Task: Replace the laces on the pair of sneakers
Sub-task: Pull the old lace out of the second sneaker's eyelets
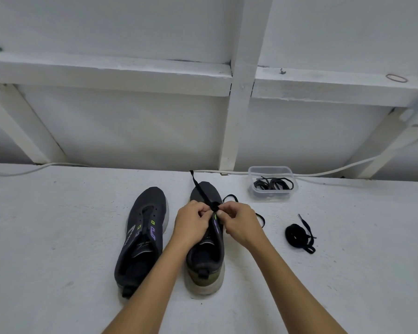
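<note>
Two dark grey sneakers stand side by side on the white surface, toes pointing away from me. The left sneaker (143, 237) has bare eyelets and no lace. Over the right sneaker (204, 259) my left hand (191, 224) and my right hand (239, 224) meet at the eyelets, both pinching a flat black lace (200, 189). One end of that lace runs out over the toe toward the wall. Its other part loops out to the right of the shoe, behind my right hand.
A clear plastic tub (273, 183) holding black laces stands at the back right, near the wall. A bundled black lace (299, 236) lies loose to the right of my right hand. A white cable (323, 173) runs along the wall's foot.
</note>
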Motion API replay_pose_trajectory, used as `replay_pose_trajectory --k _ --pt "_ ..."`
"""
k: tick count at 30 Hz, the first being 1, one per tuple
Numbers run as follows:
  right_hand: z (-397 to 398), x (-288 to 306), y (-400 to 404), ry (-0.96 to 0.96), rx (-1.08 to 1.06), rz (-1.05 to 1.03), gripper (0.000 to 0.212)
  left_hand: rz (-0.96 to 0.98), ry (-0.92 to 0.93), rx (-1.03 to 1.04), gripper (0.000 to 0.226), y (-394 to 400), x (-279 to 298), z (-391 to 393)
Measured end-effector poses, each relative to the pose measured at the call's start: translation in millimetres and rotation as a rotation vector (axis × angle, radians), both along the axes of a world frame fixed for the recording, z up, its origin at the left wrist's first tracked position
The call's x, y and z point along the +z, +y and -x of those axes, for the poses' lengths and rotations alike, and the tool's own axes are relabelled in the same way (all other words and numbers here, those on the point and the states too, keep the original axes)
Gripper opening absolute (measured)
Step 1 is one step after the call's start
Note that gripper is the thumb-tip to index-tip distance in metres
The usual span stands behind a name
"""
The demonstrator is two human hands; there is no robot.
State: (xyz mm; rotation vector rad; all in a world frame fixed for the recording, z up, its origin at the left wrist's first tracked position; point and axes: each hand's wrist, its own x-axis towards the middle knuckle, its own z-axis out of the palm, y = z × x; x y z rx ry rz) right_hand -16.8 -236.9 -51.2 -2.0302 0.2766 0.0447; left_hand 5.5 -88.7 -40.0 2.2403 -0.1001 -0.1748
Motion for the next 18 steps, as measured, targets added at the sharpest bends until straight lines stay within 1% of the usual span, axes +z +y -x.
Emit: replay_pose_trajectory --k 2,3,7,9,11,12,14,15,18 --pt "-2.8 3.7 0.7 0.003 0.007 0.077 0.006 -0.023 -0.006 -0.009 0.008 0.1 3.1 -1.6" --pt "-2.6 4.6 1.2 0.006 -0.004 0.075 0.006 -0.019 -0.004 -0.002 0.008 1.1 3.8 -1.5" --pt "9.0 1.7 -5.0 0.049 -0.199 -0.119 0.008 0.108 0.021 0.109 0.003 13.3 1.9 2.9" --pt "16.6 -1.7 -10.9 0.03 -0.247 -0.038 0.012 0.108 -0.009 0.189 0.006 19.4 -1.1 2.2" --pt "25.6 -1.8 -12.0 -0.008 -0.226 0.113 0.028 0.088 -0.048 0.225 0.011 20.8 -1.0 0.0" --pt "29.8 0.0 -10.2 -0.035 -0.224 0.147 0.029 0.073 -0.064 0.22 0.014 20.0 0.0 -1.1" --pt "35.8 3.9 -3.4 -0.062 -0.228 0.112 0.013 0.029 -0.091 0.182 0.021 18.5 2.1 -2.5" --pt "38.2 5.9 1.2 -0.04 -0.214 0.068 0.007 0.002 -0.106 0.164 0.022 18.2 3.3 -3.2" --pt "44.1 9.8 15.0 0.062 -0.114 -0.037 0.028 -0.106 -0.168 0.11 0.019 20.9 5.4 -9.9"
